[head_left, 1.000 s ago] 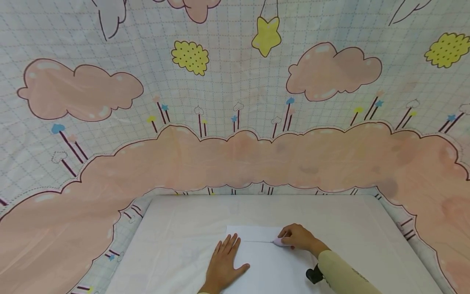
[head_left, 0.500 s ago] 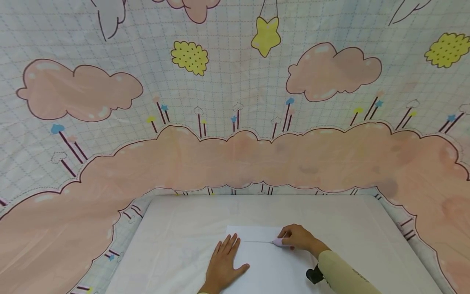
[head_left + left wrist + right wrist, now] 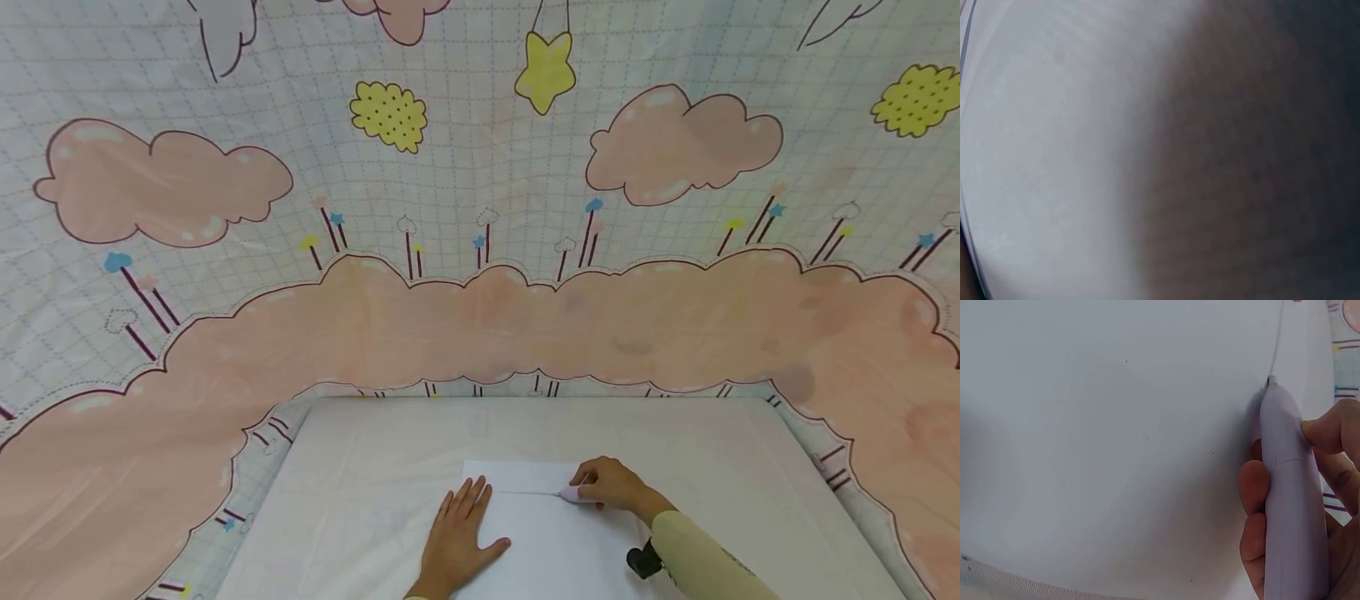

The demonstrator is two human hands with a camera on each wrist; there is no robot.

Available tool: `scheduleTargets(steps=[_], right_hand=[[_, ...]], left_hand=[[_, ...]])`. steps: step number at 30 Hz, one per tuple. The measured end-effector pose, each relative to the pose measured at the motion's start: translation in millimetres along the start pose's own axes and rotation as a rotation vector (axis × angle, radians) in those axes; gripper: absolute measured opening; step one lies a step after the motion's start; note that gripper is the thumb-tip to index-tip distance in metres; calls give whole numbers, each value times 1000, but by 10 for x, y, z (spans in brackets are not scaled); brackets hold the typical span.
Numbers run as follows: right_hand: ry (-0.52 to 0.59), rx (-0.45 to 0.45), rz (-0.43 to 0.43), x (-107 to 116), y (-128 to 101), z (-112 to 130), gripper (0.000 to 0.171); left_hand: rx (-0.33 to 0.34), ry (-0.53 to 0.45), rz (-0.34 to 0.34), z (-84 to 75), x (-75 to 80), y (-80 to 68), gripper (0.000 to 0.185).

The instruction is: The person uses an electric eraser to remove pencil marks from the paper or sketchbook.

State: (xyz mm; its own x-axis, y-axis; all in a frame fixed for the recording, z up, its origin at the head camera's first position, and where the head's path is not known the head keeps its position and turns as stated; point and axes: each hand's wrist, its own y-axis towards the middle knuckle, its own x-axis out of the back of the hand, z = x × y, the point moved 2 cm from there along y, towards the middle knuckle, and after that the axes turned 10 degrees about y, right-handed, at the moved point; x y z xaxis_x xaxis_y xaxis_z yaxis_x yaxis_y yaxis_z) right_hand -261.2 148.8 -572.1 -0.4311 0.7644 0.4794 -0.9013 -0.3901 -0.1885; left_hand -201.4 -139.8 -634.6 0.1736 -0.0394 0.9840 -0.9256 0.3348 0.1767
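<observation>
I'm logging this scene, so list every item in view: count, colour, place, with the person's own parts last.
Sheet of paper: one, white, flat on the table near the front edge, with a thin line drawn across it.
Pen: one, pale lilac, tip on the paper at the end of the line.
Table: one, white top, under the paper.
Backdrop cloth: one, pale grid with pink clouds, yellow star and yellow blobs, behind and around the table.
Wrist camera: one, black, on the right forearm.
Sleeve: one, pale yellow, right arm.
Left hand: one, flat on the paper's left side, fingers straight.
Right hand: one, grips the pen.
</observation>
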Motion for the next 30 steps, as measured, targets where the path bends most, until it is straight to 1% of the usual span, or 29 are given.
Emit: scheduleTargets(steps=[4, 10, 19, 26, 30], right_hand=[[-3, 7, 1, 29, -24, 7, 14], [-7, 4, -4, 60, -43, -16, 15], [17, 3, 10, 16, -8, -23, 13], [25, -19, -7, -5, 19, -8, 13], [35, -14, -8, 1, 11, 4, 14]], left_hand=[[2, -9, 3, 3, -1, 6, 90], [-1, 14, 7, 14, -20, 13, 92], [-1, 0, 2, -1, -15, -3, 91], [1, -3, 4, -6, 3, -2, 90], [5, -2, 1, -2, 7, -1, 90]])
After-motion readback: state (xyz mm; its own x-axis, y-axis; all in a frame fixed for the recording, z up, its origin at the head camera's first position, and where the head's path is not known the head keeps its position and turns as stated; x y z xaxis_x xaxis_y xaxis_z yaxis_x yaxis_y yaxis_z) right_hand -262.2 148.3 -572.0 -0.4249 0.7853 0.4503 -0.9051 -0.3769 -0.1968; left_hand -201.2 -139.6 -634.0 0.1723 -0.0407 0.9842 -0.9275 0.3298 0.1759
